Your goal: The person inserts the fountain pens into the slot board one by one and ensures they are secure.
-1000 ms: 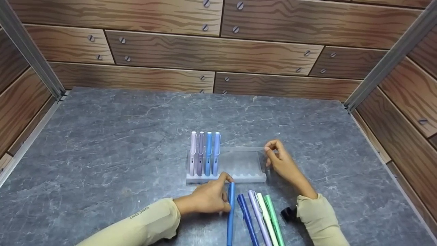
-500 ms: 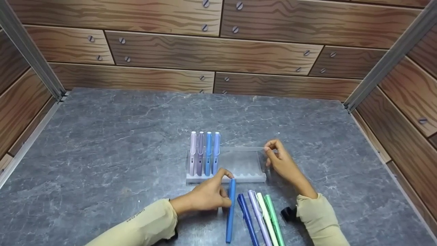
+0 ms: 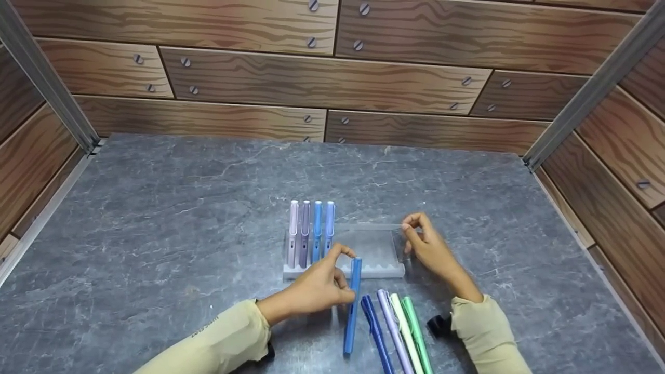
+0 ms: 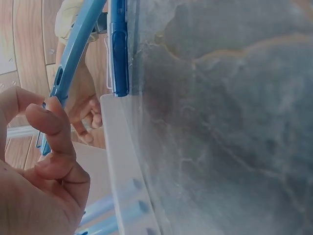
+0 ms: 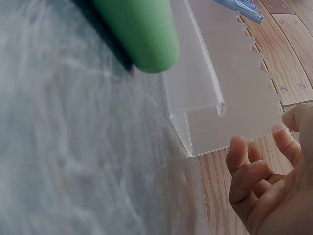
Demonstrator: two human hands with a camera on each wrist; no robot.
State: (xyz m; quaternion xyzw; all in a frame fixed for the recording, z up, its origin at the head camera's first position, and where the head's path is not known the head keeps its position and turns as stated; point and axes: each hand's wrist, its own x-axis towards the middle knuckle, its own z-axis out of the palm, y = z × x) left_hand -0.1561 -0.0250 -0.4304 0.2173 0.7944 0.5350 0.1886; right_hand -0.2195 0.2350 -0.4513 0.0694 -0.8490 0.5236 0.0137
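Observation:
My left hand (image 3: 317, 291) pinches a blue pen (image 3: 353, 317) between thumb and fingers, tilted upright just in front of a clear plastic pen stand (image 3: 369, 246). In the left wrist view the same pen (image 4: 73, 54) slants up from the fingertips. My right hand (image 3: 428, 249) pinches the stand's upper right corner; the right wrist view shows thumb and finger at the corner of its panel (image 5: 230, 83). Side by side in the stand's left half are a light purple pen (image 3: 293, 223), a dark purple pen (image 3: 305, 226), a blue pen (image 3: 317, 223) and a periwinkle pen (image 3: 330, 218).
Right of the held pen, a dark blue pen (image 3: 378, 332), a lavender pen (image 3: 393, 327), a pale green pen (image 3: 407, 330) and a green pen (image 3: 417, 332) lie on the grey marbled table (image 3: 182, 208). Wood-patterned walls (image 3: 249, 78) enclose the table.
My left hand has lifted the blue pen and brought it up toward the stand, its lower end now in full view. The right hand stays at the stand's corner.

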